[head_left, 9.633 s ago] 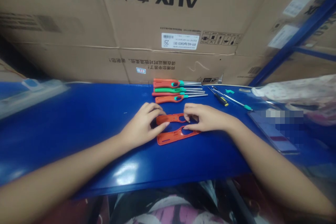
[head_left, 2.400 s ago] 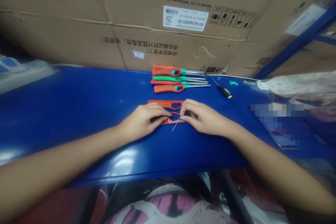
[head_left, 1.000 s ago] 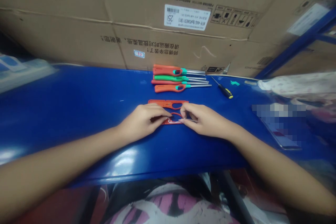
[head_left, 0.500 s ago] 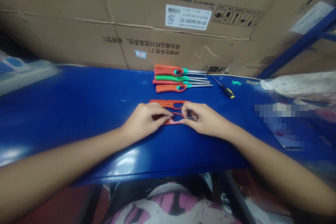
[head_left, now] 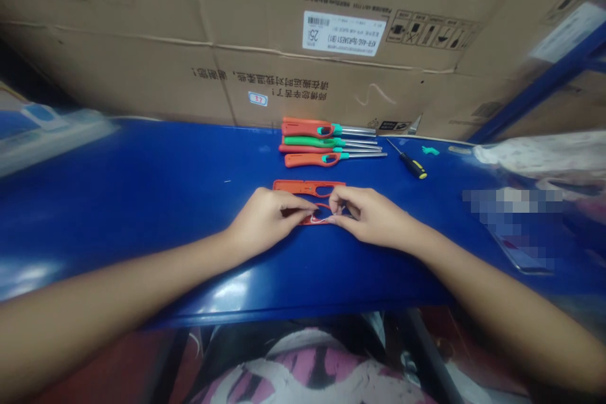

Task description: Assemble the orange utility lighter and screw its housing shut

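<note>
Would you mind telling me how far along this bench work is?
Done: four long-nosed orange and green plastic lighters lie assembled in a row. In hand: left hand and right hand pinch the nearer orange plastic shell half. Remaining: the second shell half lies apart, unjoined.

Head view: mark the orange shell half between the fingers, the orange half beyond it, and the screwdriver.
near orange shell half [head_left: 313, 221], head view, lower edge between the hands.
far orange shell half [head_left: 296, 187], head view, flat left part.
screwdriver [head_left: 418, 169], head view, black-and-yellow handle.
</note>
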Tool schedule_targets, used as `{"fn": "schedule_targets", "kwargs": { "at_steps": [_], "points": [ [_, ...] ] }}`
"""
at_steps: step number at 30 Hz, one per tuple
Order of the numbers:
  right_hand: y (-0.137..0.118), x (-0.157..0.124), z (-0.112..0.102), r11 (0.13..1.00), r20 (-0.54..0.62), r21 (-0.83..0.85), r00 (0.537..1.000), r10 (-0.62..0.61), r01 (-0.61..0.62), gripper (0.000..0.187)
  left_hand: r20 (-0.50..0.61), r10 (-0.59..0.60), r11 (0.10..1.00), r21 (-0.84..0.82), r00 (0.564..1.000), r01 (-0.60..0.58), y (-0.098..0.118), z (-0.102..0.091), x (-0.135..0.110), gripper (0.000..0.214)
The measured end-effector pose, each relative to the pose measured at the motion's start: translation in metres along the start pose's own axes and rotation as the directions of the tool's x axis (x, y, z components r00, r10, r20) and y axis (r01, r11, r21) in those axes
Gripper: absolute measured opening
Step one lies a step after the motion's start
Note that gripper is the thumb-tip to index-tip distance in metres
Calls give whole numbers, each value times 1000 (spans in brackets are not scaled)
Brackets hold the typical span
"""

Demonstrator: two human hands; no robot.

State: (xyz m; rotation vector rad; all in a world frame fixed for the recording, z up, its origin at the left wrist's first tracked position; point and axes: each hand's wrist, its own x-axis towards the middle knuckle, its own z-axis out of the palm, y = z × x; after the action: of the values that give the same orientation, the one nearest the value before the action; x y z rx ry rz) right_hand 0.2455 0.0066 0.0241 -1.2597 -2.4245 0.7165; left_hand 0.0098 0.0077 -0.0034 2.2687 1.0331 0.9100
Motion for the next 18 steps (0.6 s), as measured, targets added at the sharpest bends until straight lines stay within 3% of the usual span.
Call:
{"fn": "schedule_targets", "kwargs": {
  "at_steps": [7,13,18],
  "points": [
    [0,0,0,1000,8,-6,1000,26,-26,12,101,203,966,140,974,-216,-2,-5,-2,22],
    [0,1,0,999,1,3,999,35,-35,11,184,151,972,151,971,-180,6,-14,-4,32],
    [0,0,0,1000,-2,-12,1000,25,-25,11,103,103,985,127,989,-116,2,-15,-1,28]
  ]
}}
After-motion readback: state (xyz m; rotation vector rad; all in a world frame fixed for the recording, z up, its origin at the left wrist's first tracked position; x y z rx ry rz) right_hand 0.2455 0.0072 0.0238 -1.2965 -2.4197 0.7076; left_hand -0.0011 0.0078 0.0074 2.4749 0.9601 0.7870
